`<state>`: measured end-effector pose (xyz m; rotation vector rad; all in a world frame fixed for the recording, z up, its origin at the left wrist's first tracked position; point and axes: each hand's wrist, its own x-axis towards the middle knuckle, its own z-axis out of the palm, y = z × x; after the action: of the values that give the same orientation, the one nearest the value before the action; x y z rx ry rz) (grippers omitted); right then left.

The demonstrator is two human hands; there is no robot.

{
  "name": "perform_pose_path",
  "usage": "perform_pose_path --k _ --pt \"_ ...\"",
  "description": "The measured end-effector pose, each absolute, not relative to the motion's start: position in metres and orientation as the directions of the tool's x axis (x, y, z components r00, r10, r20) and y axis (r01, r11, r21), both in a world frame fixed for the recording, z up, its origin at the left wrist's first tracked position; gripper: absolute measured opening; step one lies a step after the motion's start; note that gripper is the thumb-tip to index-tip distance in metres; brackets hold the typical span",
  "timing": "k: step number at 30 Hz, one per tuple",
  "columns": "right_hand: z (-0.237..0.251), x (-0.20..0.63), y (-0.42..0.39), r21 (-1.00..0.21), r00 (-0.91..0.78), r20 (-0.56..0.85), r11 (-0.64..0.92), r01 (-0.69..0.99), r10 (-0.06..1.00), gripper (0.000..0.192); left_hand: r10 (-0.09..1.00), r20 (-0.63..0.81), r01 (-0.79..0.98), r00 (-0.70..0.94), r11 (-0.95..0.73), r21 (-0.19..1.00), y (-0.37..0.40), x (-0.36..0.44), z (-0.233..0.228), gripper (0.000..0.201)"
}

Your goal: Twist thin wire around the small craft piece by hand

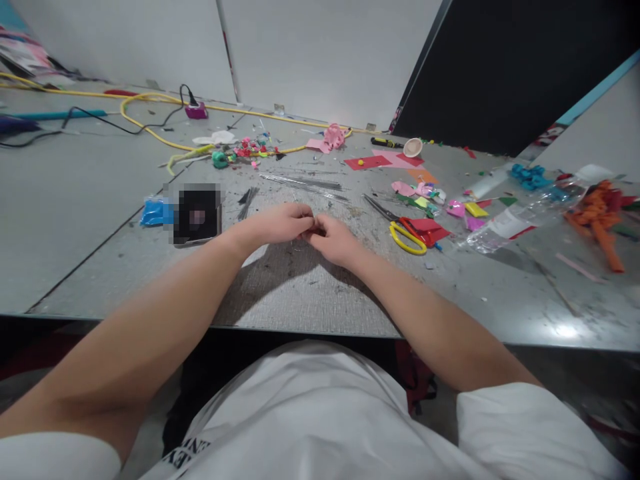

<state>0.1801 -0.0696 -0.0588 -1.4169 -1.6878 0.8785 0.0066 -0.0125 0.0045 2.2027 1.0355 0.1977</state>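
My left hand (287, 223) and my right hand (333, 239) meet over the middle of the table. The fingers of both are closed in a pinch, fingertips together. Whatever they pinch is too small and too covered to make out. Just beyond them lie thin wire sticks (305, 181), with a shorter dark bundle (248, 202) left of my left hand. To the right of my right hand rest scissors (407, 233) with one yellow and one red handle loop, blades pointing away to the left.
A blurred-out dark device (197, 213) and a blue packet (153, 213) lie at left. A clear plastic bottle (525, 217) lies on its side at right, near orange material (600, 220). Colored paper scraps (367, 162), a purple plug adapter (197, 111) and a yellow cable (260, 112) sit farther back.
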Motion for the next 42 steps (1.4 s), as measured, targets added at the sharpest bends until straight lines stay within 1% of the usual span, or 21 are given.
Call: perform_pose_path --k 9,12,16,23,27,32,38,42 --pt "-0.060 0.180 -0.069 -0.871 -0.108 0.132 0.167 0.462 0.985 0.014 0.737 -0.145 0.611 0.660 -0.415 0.674 -0.011 0.006 0.003 0.018" --pt "-0.060 0.180 -0.069 -0.876 -0.104 0.133 0.166 0.453 0.986 0.017 0.732 -0.145 0.591 0.665 -0.398 0.702 -0.009 0.006 0.000 0.017" --pt "-0.061 0.180 -0.069 -0.880 -0.101 0.128 0.160 0.448 0.987 0.016 0.726 -0.131 0.551 0.675 -0.378 0.744 -0.006 0.006 -0.004 0.016" --pt "-0.060 0.179 -0.069 -0.887 -0.105 0.124 0.158 0.434 0.987 0.017 0.725 -0.125 0.531 0.677 -0.365 0.764 -0.005 0.006 -0.007 0.015" --pt "-0.059 0.179 -0.069 -0.884 -0.103 0.123 0.156 0.440 0.987 0.016 0.722 -0.120 0.527 0.682 -0.370 0.765 -0.004 0.005 -0.008 0.015" --pt "-0.057 0.179 -0.070 -0.879 -0.101 0.113 0.147 0.453 0.988 0.018 0.723 -0.122 0.533 0.680 -0.374 0.759 -0.005 0.005 -0.007 0.015" --pt "-0.056 0.179 -0.072 -0.861 -0.105 0.126 0.161 0.483 0.987 0.022 0.729 -0.140 0.571 0.671 -0.386 0.725 -0.010 0.006 0.000 0.016" --pt "-0.055 0.179 -0.072 -0.845 -0.103 0.126 0.162 0.510 0.987 0.019 0.723 -0.147 0.587 0.675 -0.405 0.701 -0.011 0.006 0.002 0.016"
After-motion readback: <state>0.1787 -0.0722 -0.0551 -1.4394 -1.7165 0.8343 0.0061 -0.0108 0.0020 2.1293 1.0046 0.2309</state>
